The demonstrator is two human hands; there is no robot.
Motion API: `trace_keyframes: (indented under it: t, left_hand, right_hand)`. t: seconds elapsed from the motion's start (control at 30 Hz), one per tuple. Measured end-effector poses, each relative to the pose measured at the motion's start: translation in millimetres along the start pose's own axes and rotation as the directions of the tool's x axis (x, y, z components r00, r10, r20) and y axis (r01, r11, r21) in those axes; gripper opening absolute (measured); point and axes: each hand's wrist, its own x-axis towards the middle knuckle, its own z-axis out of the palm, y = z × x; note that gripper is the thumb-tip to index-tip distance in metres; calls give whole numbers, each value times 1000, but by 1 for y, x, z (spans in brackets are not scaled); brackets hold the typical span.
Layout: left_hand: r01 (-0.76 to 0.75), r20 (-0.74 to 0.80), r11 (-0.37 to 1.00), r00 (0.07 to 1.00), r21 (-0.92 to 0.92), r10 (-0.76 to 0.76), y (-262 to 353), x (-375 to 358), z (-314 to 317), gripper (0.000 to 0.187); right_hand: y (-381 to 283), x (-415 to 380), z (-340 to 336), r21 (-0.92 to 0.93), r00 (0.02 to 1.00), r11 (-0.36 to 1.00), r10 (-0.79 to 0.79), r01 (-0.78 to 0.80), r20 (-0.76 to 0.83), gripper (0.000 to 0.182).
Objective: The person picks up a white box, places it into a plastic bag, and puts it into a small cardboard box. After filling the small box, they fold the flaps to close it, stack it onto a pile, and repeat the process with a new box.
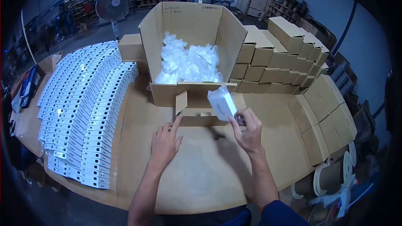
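My right hand (pixel 250 133) pinches a small white box (pixel 222 104) with clear plastic about it. It holds this box tilted, above the right end of an open brown carton (pixel 197 121). That carton lies in front of the large cardboard box, and a flap (pixel 181 101) stands up at its left end. My left hand (pixel 164 144) rests near the carton's front left corner. Its index finger stretches forward, with the fingertip right at the carton's edge, and the thumb is apart; nothing is in this hand.
Behind the carton, a large open cardboard box (pixel 150 37) contains clear plastic-wrapped items (pixel 190 62). Stacked white boxes (pixel 79 104) with dark squares fill the left side. Closed brown cartons (pixel 272 65) are piled at the back right and along the right edge. Spools (pixel 326 180) stand below right.
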Motion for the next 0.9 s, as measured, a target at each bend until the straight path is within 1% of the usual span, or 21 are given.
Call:
trace_keyframes:
  t: [0.07, 0.17, 0.23, 0.33, 0.37, 0.47, 0.6, 0.7, 0.8, 0.83, 0.9]
  left_hand:
    - [-17, 6, 997, 1000, 72, 17, -5, 5, 3, 81]
    - [-57, -45, 989, 997, 137, 64, -12, 5, 10, 83]
    - [-49, -47, 992, 997, 115, 54, -10, 5, 9, 83]
    - [-41, -37, 993, 998, 113, 45, -9, 5, 10, 83]
    - [-38, -33, 992, 999, 119, 43, -9, 5, 11, 83]
    - [-13, -18, 993, 1000, 119, 15, -5, 6, 10, 85]
    - [-32, -41, 988, 998, 153, 39, -7, 4, 15, 88]
    - [-25, -55, 988, 998, 154, 34, -5, 2, 18, 89]
    - [-13, -74, 984, 997, 176, 26, -1, 2, 22, 90]
    - [-2, -69, 983, 997, 186, 15, -2, 3, 23, 90]
    - [12, -55, 976, 998, 220, 0, -2, 4, 24, 92]
  right_hand:
    - [5, 4, 10, -46, 999, 998, -31, 30, -29, 18]
    - [16, 3, 25, -116, 998, 993, -37, 31, -45, 17]
    - [22, -1, 32, -160, 1000, 987, -9, 4, -30, 18]
    - [32, -3, 43, -201, 999, 980, -8, 0, -38, 17]
    - [35, -1, 45, -195, 999, 981, 10, -18, -40, 15]
    - [38, 1, 49, -266, 998, 962, 51, -57, -27, 13]
    - [41, 5, 46, -194, 997, 979, 72, -69, 11, 15]
    - [55, 9, 50, -225, 988, 968, 129, -108, 81, 15]
    - [61, 9, 72, -314, 988, 943, 139, -109, 72, 13]
    - [59, 7, 76, -378, 974, 913, 204, -155, 94, 12]
    - [53, 3, 82, -404, 969, 890, 244, -212, 29, 12]
